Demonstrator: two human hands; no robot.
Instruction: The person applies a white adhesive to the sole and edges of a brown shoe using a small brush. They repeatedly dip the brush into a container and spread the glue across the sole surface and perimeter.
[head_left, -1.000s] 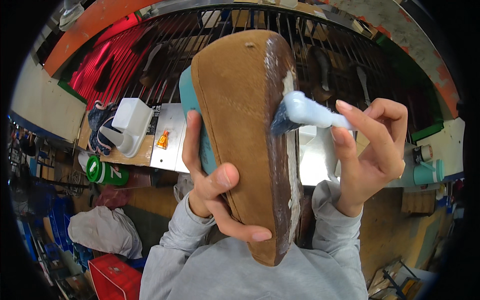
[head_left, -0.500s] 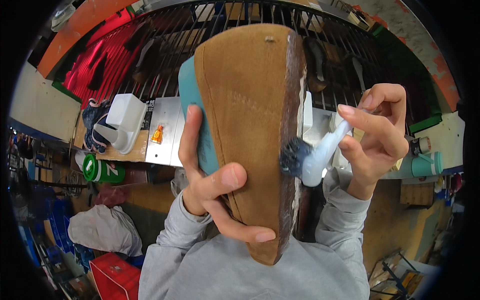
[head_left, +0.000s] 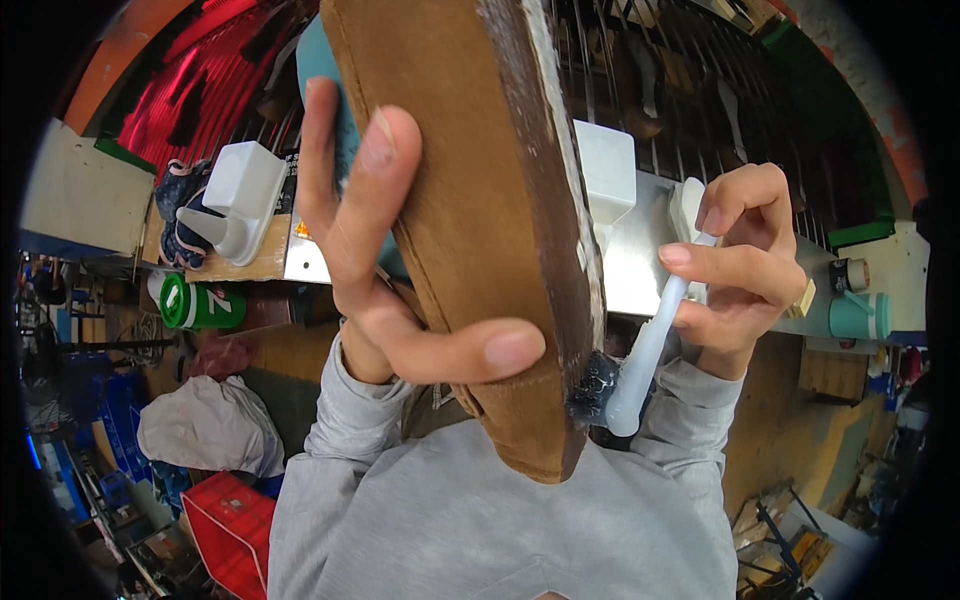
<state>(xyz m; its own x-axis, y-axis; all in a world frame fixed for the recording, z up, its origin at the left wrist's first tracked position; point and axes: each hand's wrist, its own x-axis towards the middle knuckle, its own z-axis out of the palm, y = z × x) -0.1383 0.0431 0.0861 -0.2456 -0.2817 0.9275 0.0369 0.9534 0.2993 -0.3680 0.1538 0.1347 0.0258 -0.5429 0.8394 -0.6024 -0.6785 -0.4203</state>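
Note:
A brown suede shoe upper (head_left: 455, 230) is stretched over a teal shoe last (head_left: 314, 62). My left hand (head_left: 372, 300) grips both from the left side, its thumb lying across the suede. Along the right edge runs a dark brown, wet-looking band with a whitish ragged strip beside it. Between the fingertips of my right hand (head_left: 750, 262) is a brush (head_left: 650, 350) with a pale, translucent handle. Its dark bristles press against the band near the lower, narrow end of the upper. The top of the upper passes out of view.
White plastic containers (head_left: 240, 185) (head_left: 605, 170) stand on the bench, left and right of the upper. Behind is a barred rack (head_left: 690, 90) with several dark shoes. A green tub (head_left: 200, 303) is at left, a teal cup (head_left: 860, 315) at right. A red crate (head_left: 228, 530) sits below.
The upper has moved up and closer, its top tilting left. My left fingers have shifted and spread on it. The brush has slid down along the edge toward the narrow end.

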